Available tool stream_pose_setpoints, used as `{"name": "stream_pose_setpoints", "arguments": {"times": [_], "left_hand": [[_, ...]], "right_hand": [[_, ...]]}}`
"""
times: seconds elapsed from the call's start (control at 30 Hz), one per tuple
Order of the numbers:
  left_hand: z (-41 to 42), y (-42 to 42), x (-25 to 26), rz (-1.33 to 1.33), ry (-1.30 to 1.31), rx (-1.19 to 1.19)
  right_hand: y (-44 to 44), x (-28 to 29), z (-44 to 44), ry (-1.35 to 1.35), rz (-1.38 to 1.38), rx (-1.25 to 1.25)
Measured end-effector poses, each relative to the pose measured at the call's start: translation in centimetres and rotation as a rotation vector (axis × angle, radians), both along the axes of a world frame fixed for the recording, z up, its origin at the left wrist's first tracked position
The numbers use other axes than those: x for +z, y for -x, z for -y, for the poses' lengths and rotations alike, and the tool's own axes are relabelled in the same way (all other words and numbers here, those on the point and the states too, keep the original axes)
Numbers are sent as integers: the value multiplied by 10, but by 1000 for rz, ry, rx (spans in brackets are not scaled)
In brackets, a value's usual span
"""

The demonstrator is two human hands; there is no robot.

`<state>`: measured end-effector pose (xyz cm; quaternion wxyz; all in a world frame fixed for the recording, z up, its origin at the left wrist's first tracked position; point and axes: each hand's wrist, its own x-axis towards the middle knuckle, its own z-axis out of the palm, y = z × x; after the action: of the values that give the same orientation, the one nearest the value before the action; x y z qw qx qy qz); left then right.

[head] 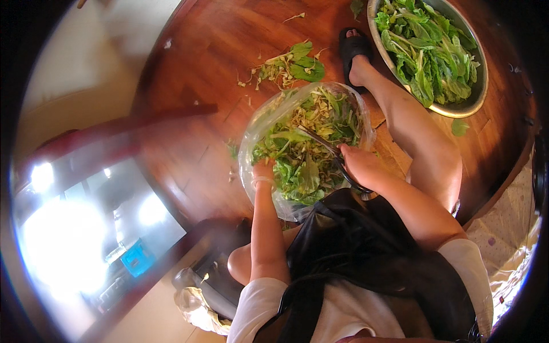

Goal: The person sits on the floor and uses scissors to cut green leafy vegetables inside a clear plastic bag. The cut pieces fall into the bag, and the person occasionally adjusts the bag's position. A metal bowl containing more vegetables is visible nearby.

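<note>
A clear plastic bag point(248, 156) stands wide-mouthed in front of me, filled with leafy greens point(306, 178) and yellowed trimmings point(319, 111). My left hand point(263, 168), with a pale bangle at the wrist, reaches into the bag's left side. Its fingers are hidden among the leaves, so whether they grip any is unclear. Black-handled scissors point(330, 148) are in my right hand point(362, 166) over the bag's right side. Their blades point up and left, above the cut stems and leaves.
A large metal basin point(483, 85) of leafy greens sits at upper right, beside my slippered foot point(356, 51). Loose leaves and roots point(287, 66) lie on the wooden floor point(206, 55) beyond the bag. At left stands a glass-topped table point(163, 231) holding a blue object point(138, 258).
</note>
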<state>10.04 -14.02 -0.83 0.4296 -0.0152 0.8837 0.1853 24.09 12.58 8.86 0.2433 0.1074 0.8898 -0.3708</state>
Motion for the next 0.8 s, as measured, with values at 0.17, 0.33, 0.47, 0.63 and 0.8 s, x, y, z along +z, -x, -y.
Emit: {"name": "stream_pose_setpoints", "arguments": {"times": [0.17,0.33,0.47,0.63,0.8], "left_hand": [[110,-61,-142,-186,422,-1153],[-82,-119,-52,171,-193,76],[-74,-98,-49,-71,-176,-479],[43,-53,-60,-312,314,-666],[69,-55,-80,-188,-50,898]], "right_hand": [[13,11,15,-4,51,150],[0,3,0,-69,77,-2],[8,6,6,-46,20,52],[13,12,2,-59,114,85],[13,21,2,-40,6,55]]}}
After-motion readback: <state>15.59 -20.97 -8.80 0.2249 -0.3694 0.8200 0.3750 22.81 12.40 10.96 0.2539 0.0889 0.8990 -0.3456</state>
